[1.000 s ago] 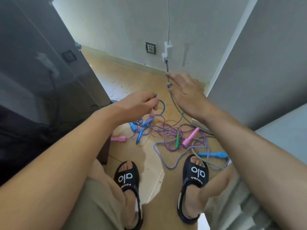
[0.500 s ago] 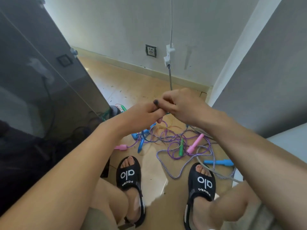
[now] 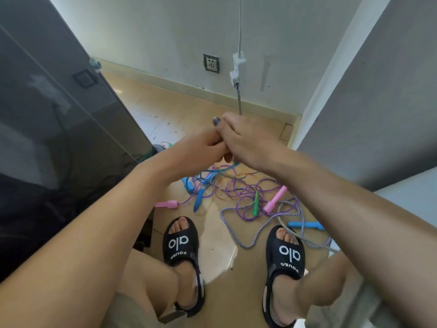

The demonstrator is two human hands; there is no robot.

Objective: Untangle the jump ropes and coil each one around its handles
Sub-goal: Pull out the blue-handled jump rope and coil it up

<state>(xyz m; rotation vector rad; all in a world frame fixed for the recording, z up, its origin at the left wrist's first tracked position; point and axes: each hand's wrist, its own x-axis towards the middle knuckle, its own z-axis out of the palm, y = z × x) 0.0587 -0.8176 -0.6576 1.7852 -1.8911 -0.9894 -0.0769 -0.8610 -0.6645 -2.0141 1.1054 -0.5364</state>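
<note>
A person in black sandals stands over a tangle of jump ropes [image 3: 238,192] on a tan floor [image 3: 170,119], both hands raised and pressed together above the pile. The left hand [image 3: 201,150] is curled, its fingers [image 3: 212,145] bunched against the right hand [image 3: 246,140], whose fingers fold over the meeting point at the 12 o'clock side. A thin blue-green cord [image 3: 222,169] drops from under the two hands toward the heap; which hand actually pinches it cannot be told, since the grip is hidden between them.

The ropes lie just ahead of the feet. At the heap's 9 o'clock edge rests a pink handle [image 3: 166,204], with two blue handles [image 3: 197,200] close beside it, toward the centre. A green handle [image 3: 255,203] and a second pink handle [image 3: 275,200] sit side by side toward 3 o'clock, looped about by purple cord. A blue-and-white braided rope [image 3: 236,235] sweeps out toward 6 o'clock between the left sandal [image 3: 181,247] and the right sandal [image 3: 287,254], and another blue handle [image 3: 306,224] lies at 4 o'clock, just beyond the right toes, crossed by a grey cable [image 3: 305,237].

Behind the hands a white wall [image 3: 165,31] carries a socket [image 3: 211,63] and a hanging white cable [image 3: 239,31] with a plug block. A dark glossy cabinet [image 3: 47,102] fills the 9 o'clock side.
</note>
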